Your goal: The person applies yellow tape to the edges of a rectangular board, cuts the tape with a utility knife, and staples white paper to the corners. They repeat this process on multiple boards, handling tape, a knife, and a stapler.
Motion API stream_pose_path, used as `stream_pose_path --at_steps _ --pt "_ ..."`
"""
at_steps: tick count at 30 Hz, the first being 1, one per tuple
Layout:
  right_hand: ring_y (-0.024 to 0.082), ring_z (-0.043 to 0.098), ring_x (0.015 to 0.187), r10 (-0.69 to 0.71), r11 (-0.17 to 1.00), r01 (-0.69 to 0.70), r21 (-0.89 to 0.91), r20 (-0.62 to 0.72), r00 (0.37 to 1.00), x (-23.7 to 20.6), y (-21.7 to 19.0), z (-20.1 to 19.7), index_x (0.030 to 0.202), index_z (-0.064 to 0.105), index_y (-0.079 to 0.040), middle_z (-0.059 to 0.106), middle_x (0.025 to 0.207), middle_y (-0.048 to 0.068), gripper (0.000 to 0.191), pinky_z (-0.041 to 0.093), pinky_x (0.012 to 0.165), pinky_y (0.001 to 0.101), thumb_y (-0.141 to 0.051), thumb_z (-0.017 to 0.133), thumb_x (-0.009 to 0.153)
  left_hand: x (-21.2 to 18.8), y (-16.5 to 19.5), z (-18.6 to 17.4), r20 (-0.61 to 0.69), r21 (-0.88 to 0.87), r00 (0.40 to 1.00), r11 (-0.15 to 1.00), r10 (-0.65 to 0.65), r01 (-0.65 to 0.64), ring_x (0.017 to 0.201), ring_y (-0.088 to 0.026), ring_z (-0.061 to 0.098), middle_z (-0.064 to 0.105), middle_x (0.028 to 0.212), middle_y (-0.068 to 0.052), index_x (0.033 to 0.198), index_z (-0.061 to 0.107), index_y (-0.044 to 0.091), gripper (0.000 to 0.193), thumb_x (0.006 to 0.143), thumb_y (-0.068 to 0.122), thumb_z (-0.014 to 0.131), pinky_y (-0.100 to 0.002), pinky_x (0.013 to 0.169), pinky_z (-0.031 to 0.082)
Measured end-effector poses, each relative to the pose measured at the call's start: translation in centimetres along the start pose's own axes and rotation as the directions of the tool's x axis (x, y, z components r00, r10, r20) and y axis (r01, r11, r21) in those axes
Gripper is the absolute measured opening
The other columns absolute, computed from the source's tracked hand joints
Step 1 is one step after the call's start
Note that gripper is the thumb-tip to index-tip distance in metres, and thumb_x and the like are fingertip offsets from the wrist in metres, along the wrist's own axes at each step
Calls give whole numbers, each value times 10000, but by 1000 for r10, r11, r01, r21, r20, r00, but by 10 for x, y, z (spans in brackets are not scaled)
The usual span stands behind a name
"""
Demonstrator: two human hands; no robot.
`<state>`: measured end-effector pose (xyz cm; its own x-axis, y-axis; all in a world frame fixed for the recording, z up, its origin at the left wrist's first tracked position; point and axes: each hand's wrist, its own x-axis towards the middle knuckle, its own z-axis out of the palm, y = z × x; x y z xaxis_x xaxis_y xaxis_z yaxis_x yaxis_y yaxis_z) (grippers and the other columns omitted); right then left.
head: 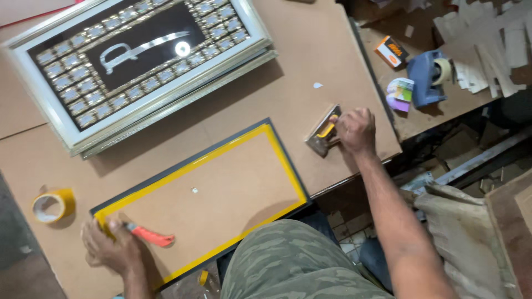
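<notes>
Gripping an orange utility knife (151, 236), the left hand (108, 246) is resting at the lower left of the frame, its fingers curled shut around the handle and lying on the corner of a face-down picture frame (210, 194). That frame is lying in the middle of the picture on the brown worktable (310, 50), its dark rim showing and its brown backing board being edged all round with yellow tape. Reaching toward the right of centre, the right hand (354, 130) is closing over a metal staple gun (323, 134) with a yellow grip, the fingers wrapped on its top; the tool is sitting on the table just beside the frame's upper right corner. A roll of yellow tape (52, 205) is lying at the left edge, near the left hand. A finished silver frame (136, 66) holding a sword-shaped ornament is occupying the upper left. A blue tape dispenser (428, 77) and a small orange box (392, 51) are sitting at the upper right.
</notes>
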<state>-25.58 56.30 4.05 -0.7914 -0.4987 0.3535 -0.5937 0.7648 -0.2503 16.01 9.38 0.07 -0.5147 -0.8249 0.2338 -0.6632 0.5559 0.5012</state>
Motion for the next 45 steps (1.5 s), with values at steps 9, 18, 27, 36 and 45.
stream_pose_path --at_steps 9,18,27,36,45 --pt "324 627 961 180 983 -179 38 -24 983 -74 149 -77 880 711 -62 710 953 83 193 477 854 456 -234 769 943 -172 217 137 262 148 926 960 -271 239 1643 -403 23 80 1749 -302 1654 108 -80 983 1031 579 486 -622 1257 29" --pt "357 647 1063 54 998 -60 11 295 954 7 277 -81 1103 726 3 707 1157 150 490 520 919 449 -244 878 709 -148 307 156 572 -124 784 970 241 -208 1587 -401 44 95 1666 -330 1595 121 -90 1329 707 721 688 -613 1222 19" --pt "406 675 938 11 997 -42 67 410 912 11 302 -69 1050 683 -82 697 1001 162 65 529 780 510 -115 672 995 -197 276 99 626 312 743 796 239 -519 1508 -441 311 321 1635 -205 1537 400 202 933 708 154 825 -670 1201 255" --pt "368 691 943 77 997 -76 16 -44 996 5 218 -105 1062 673 -19 704 1042 155 72 556 808 481 -89 657 1060 -98 333 -70 561 73 744 874 362 -480 1210 -279 665 684 1334 -61 1319 653 163 577 761 93 780 -453 1057 507" --pt "191 740 856 193 -56 -273 961 278 941 11 60 -93 1118 630 -2 730 992 110 133 661 805 382 0 710 1012 -29 439 -40 363 -233 595 688 717 -687 994 -289 612 664 1073 -70 1088 693 95 297 834 180 821 -425 853 497"
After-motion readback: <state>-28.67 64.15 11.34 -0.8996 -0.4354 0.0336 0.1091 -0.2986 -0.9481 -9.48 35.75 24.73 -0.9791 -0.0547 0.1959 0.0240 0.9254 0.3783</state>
